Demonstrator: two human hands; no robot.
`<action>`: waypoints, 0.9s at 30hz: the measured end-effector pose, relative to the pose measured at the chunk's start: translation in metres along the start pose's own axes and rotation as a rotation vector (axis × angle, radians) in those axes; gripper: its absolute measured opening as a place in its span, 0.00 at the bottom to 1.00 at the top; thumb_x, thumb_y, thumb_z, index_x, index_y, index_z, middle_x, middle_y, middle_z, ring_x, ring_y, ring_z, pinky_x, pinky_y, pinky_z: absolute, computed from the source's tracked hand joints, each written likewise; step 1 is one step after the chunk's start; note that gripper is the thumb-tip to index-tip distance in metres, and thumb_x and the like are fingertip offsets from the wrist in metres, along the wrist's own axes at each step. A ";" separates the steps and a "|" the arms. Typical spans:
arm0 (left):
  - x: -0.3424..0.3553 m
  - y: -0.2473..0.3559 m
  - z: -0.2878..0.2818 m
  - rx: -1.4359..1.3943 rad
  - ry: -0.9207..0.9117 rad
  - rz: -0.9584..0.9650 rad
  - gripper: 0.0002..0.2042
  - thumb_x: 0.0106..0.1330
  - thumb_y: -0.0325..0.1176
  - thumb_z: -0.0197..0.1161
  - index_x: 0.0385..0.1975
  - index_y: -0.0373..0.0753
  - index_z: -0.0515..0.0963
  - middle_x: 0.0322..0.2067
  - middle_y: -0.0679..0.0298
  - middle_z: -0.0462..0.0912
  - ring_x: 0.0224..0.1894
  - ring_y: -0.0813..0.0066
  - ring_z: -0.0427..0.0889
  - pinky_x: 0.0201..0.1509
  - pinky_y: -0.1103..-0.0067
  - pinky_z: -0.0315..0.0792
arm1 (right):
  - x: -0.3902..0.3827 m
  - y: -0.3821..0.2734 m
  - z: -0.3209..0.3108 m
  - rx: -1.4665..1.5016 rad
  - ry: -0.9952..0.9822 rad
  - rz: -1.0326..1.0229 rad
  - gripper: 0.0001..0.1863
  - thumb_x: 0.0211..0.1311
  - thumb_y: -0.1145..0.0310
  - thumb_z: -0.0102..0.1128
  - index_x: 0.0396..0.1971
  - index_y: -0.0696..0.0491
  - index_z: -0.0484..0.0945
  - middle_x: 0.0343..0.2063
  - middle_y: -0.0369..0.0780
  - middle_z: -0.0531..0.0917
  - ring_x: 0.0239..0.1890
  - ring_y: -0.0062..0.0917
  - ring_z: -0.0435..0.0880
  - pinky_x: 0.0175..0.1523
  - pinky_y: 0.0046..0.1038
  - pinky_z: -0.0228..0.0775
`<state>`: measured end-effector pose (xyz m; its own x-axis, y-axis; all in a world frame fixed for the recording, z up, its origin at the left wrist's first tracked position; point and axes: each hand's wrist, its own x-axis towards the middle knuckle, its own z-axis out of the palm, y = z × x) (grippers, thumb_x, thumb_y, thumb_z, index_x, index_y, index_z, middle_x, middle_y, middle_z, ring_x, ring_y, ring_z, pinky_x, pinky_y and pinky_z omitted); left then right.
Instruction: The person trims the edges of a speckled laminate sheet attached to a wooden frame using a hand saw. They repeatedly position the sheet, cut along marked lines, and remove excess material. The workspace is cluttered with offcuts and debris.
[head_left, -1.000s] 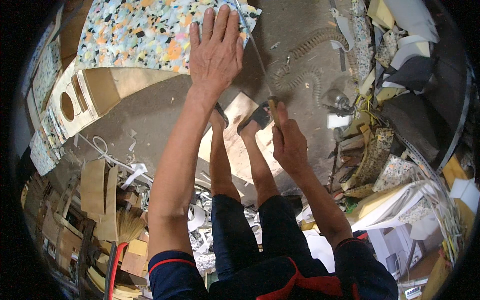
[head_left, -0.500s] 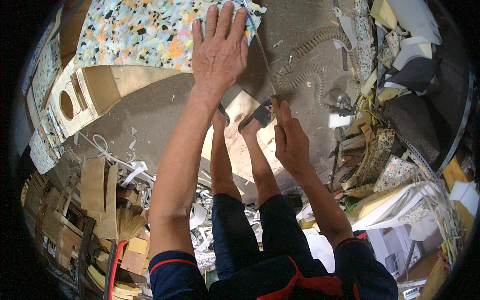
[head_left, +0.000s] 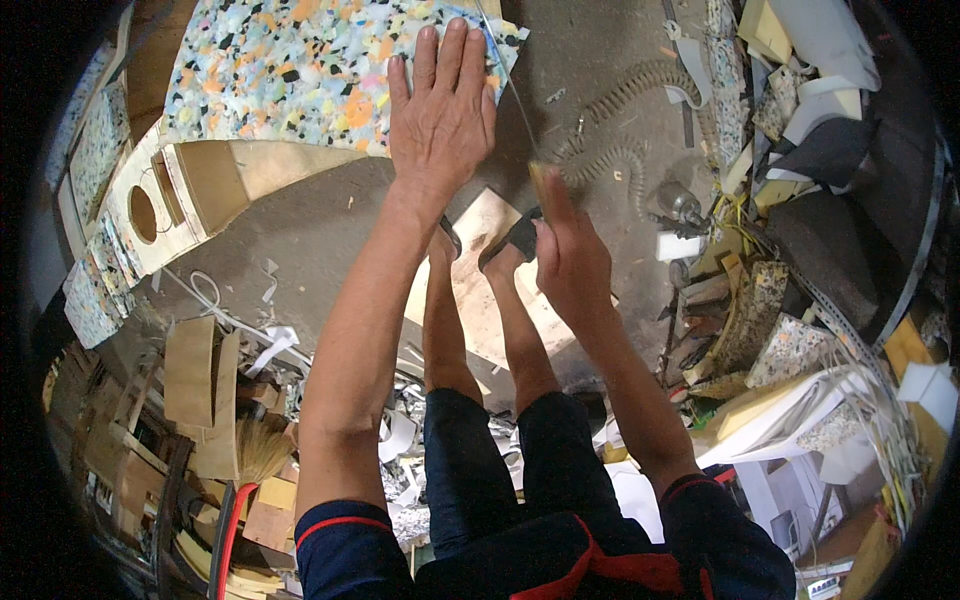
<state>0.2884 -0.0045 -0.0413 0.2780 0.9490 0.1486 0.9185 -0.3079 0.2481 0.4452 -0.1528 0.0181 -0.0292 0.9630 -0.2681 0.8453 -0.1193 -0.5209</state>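
My left hand (head_left: 440,125) lies flat, fingers stretched forward, on a multicoloured speckled foam sheet (head_left: 290,80) near its right edge. Closed around a handle, my right hand (head_left: 577,262) holds a long knife (head_left: 519,103). Its thin blade runs forward along the right edge of the foam, close to my left fingertips; the far end of the blade leaves the top of the picture. Beneath the foam is a pale wooden frame (head_left: 207,187) with an oval hole, its curved edge showing on the near side.
On the floor to the right lies a coiled air hose (head_left: 655,88). Foam offcuts (head_left: 800,340) are heaped along the right side. Wood pieces (head_left: 190,375) and a straw broom (head_left: 262,450) are at lower left. My feet stand by a pale board (head_left: 480,310).
My right hand has pushed forward and slightly left with the knife. The foam sheet and frame appear shifted a little to the right and nearer, my left hand still flat on the foam.
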 end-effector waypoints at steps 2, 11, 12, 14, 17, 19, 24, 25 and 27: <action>0.002 0.001 0.000 0.025 0.034 0.014 0.29 0.72 0.42 0.52 0.73 0.45 0.62 0.75 0.63 0.58 0.77 0.58 0.53 0.76 0.52 0.47 | 0.017 -0.002 0.000 0.066 0.049 -0.027 0.35 0.65 0.78 0.54 0.73 0.57 0.59 0.53 0.55 0.80 0.46 0.48 0.82 0.49 0.38 0.76; 0.008 0.002 -0.004 0.051 0.013 0.027 0.29 0.72 0.42 0.52 0.73 0.43 0.62 0.75 0.62 0.58 0.78 0.58 0.51 0.78 0.53 0.42 | -0.029 0.003 -0.018 0.089 -0.075 0.095 0.33 0.67 0.76 0.51 0.73 0.58 0.58 0.50 0.53 0.81 0.45 0.48 0.82 0.50 0.39 0.76; 0.008 0.003 -0.004 0.052 0.010 0.032 0.29 0.72 0.41 0.52 0.73 0.43 0.62 0.75 0.62 0.58 0.78 0.58 0.51 0.78 0.53 0.42 | -0.031 0.002 -0.020 0.078 -0.109 0.144 0.34 0.67 0.76 0.51 0.73 0.58 0.58 0.48 0.53 0.81 0.45 0.48 0.82 0.49 0.39 0.76; 0.009 0.004 -0.005 0.076 0.017 0.036 0.29 0.72 0.42 0.52 0.73 0.43 0.62 0.75 0.61 0.58 0.78 0.58 0.51 0.77 0.52 0.43 | -0.023 0.001 -0.020 0.098 -0.084 0.123 0.34 0.67 0.76 0.52 0.73 0.56 0.59 0.45 0.53 0.82 0.41 0.48 0.82 0.46 0.39 0.76; 0.011 0.006 -0.004 0.043 0.039 0.019 0.29 0.73 0.41 0.50 0.74 0.44 0.60 0.76 0.61 0.57 0.78 0.57 0.52 0.77 0.51 0.45 | 0.016 0.005 -0.013 0.111 0.082 -0.032 0.37 0.65 0.72 0.59 0.74 0.48 0.58 0.36 0.49 0.80 0.33 0.45 0.83 0.35 0.39 0.77; 0.014 0.007 -0.003 0.018 0.037 0.022 0.29 0.74 0.41 0.48 0.75 0.44 0.58 0.76 0.61 0.56 0.78 0.55 0.53 0.77 0.51 0.46 | 0.035 0.007 -0.008 0.104 0.145 -0.070 0.39 0.64 0.71 0.62 0.75 0.43 0.59 0.32 0.47 0.78 0.30 0.45 0.83 0.30 0.39 0.76; 0.022 0.010 -0.001 0.064 0.016 0.036 0.29 0.74 0.41 0.49 0.73 0.42 0.60 0.75 0.59 0.57 0.77 0.52 0.54 0.76 0.50 0.48 | 0.017 0.022 -0.004 0.120 0.143 -0.023 0.37 0.64 0.71 0.61 0.74 0.43 0.62 0.31 0.48 0.77 0.27 0.47 0.82 0.31 0.42 0.76; 0.023 0.010 -0.001 0.071 0.029 0.038 0.28 0.73 0.41 0.50 0.73 0.41 0.62 0.74 0.58 0.59 0.76 0.52 0.55 0.75 0.49 0.49 | 0.006 0.025 -0.005 0.121 0.125 -0.007 0.37 0.64 0.71 0.61 0.74 0.42 0.62 0.31 0.48 0.77 0.27 0.47 0.82 0.31 0.42 0.77; 0.025 0.010 -0.002 0.076 0.039 0.044 0.28 0.73 0.41 0.51 0.72 0.40 0.63 0.74 0.58 0.60 0.76 0.51 0.56 0.75 0.48 0.49 | -0.012 0.029 -0.008 0.112 0.054 0.064 0.37 0.64 0.71 0.61 0.74 0.42 0.62 0.32 0.48 0.77 0.27 0.47 0.81 0.31 0.41 0.77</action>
<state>0.3045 0.0163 -0.0331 0.3090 0.9308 0.1951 0.9246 -0.3421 0.1677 0.4746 -0.1663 0.0124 0.0537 0.9638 -0.2611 0.7795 -0.2039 -0.5923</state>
